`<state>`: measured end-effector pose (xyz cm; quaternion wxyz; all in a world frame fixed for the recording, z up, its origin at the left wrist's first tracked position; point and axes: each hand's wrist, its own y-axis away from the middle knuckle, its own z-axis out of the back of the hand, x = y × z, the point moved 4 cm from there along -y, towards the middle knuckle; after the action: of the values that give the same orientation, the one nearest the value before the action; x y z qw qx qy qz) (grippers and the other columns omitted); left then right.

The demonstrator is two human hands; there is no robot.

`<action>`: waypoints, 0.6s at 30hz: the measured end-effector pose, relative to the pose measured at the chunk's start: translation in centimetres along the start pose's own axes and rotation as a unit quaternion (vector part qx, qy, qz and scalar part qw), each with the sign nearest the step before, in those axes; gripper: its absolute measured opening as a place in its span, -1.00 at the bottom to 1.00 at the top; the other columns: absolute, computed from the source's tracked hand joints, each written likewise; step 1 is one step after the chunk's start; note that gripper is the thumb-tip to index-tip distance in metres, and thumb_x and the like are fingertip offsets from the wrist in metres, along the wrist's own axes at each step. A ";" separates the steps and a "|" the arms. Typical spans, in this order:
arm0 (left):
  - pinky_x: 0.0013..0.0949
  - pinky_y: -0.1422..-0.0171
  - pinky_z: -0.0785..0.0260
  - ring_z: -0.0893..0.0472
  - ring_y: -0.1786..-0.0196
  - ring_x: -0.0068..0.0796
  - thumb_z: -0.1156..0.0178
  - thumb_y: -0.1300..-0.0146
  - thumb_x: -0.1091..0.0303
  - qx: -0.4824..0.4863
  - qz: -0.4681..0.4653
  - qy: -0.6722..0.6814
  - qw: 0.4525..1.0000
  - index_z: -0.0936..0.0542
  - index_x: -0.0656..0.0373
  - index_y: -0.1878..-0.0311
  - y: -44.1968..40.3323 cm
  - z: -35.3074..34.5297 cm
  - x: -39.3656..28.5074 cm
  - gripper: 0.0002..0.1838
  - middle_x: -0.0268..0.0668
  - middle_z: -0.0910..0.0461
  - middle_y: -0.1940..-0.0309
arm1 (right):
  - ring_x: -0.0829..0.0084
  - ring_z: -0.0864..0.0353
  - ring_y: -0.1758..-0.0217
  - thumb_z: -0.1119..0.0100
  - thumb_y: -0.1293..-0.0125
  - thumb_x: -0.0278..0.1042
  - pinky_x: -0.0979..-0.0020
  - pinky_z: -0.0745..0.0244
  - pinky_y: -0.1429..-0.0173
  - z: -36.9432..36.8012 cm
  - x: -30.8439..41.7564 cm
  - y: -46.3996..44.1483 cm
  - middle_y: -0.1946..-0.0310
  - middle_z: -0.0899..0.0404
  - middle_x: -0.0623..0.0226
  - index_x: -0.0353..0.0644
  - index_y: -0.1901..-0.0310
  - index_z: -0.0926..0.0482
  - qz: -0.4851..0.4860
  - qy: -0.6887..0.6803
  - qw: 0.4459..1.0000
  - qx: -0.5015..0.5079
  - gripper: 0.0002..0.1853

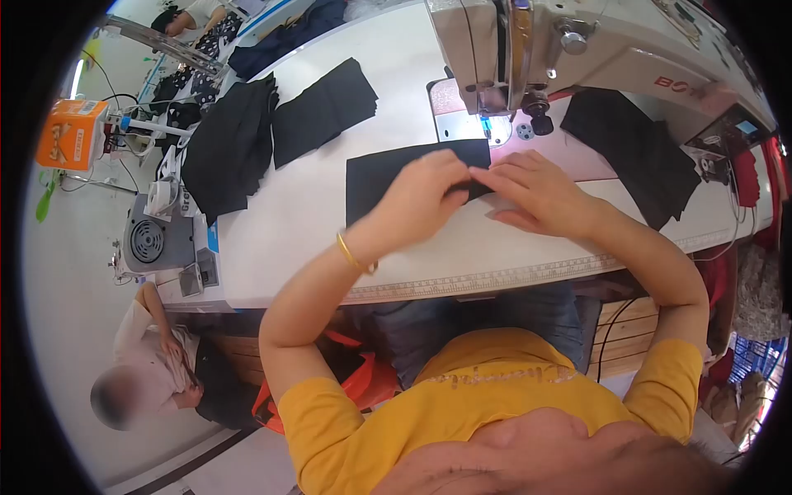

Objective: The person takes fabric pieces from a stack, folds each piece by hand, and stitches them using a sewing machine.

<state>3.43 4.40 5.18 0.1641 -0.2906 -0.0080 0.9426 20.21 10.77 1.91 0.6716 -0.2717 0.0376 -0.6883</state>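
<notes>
A black fabric piece (371,175) lies flat on the white sewing table, just in front of the sewing machine's needle area (487,128). My left hand (425,188) rests over its middle with curled fingers closed on the cloth. At the right end of the same piece is my right hand (540,194), its fingers and thumb drawn together at the edge. The fingertips of both hands meet there, and they partly hide the cloth between them.
Stacked black fabric pieces (235,140) and another black piece (326,111) lie at the left. More black fabric (631,148) sits under the machine arm (635,62). A ruler strip (495,276) follows the front edge. One person (157,363) sits at the lower left.
</notes>
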 end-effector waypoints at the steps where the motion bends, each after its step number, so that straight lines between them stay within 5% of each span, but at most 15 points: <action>1: -0.21 0.10 -0.44 -0.60 0.14 -0.08 -0.27 -0.09 0.53 0.001 0.002 0.000 1.000 -0.53 0.30 0.22 -1.0 0.5 0.8 -0.82 -0.08 -0.60 0.17 | 0.15 -0.47 -0.10 -0.36 -0.05 -0.40 0.12 -0.35 -0.20 -0.2 -0.3 -0.1 -0.02 -0.51 0.20 -0.18 -0.23 -0.44 -0.017 -0.003 1.000 -0.025 -0.37; 4: -0.23 0.15 -0.45 -0.61 0.31 -0.01 -0.28 -0.15 0.47 0.070 0.049 0.021 0.996 -0.58 0.33 0.20 -4.0 1.2 3.2 -0.82 -0.02 -0.62 0.41 | 0.17 -0.48 -0.03 -0.36 -0.04 -0.41 0.16 -0.37 -0.14 -0.2 -0.5 -0.3 0.05 -0.53 0.21 -0.20 -0.18 -0.48 -0.025 0.006 0.998 -0.052 -0.41; 8: -0.25 0.14 -0.46 -0.64 0.29 -0.07 -0.29 -0.13 0.47 -0.004 -0.005 0.007 1.000 -0.59 0.34 0.23 -5.2 -0.7 4.3 -0.83 -0.02 -0.64 0.38 | 0.19 -0.49 0.04 -0.36 -0.03 -0.44 0.22 -0.42 -0.02 -0.2 -0.5 0.2 0.15 -0.54 0.24 -0.24 -0.06 -0.55 -0.039 0.039 0.994 -0.092 -0.51; 13: -0.18 0.14 -0.51 -0.66 0.29 -0.03 -0.30 -0.13 0.35 -0.072 0.088 0.028 0.993 -0.65 0.25 0.30 -5.5 -1.0 4.7 -0.84 -0.06 -0.67 0.41 | 0.20 -0.51 0.10 -0.37 0.01 -0.49 0.23 -0.44 0.06 -0.1 -0.8 0.0 0.19 -0.53 0.24 -0.26 0.03 -0.58 -0.069 0.010 0.988 -0.137 -0.58; 18: -0.17 0.21 -0.51 -0.66 0.36 -0.05 -0.29 -0.15 0.29 -0.035 0.140 -0.019 0.989 -0.67 0.20 0.35 -6.1 -1.1 4.6 -0.83 -0.08 -0.65 0.50 | 0.21 -0.53 0.19 -0.37 0.02 -0.53 0.26 -0.45 0.19 -0.1 -1.2 0.3 0.23 -0.52 0.25 -0.28 0.11 -0.62 -0.105 0.006 0.984 -0.145 -0.64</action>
<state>2.27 11.56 2.45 0.0201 -0.2768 -0.0037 0.9607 20.39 11.88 1.34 0.5492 -0.3645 0.1117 -0.7436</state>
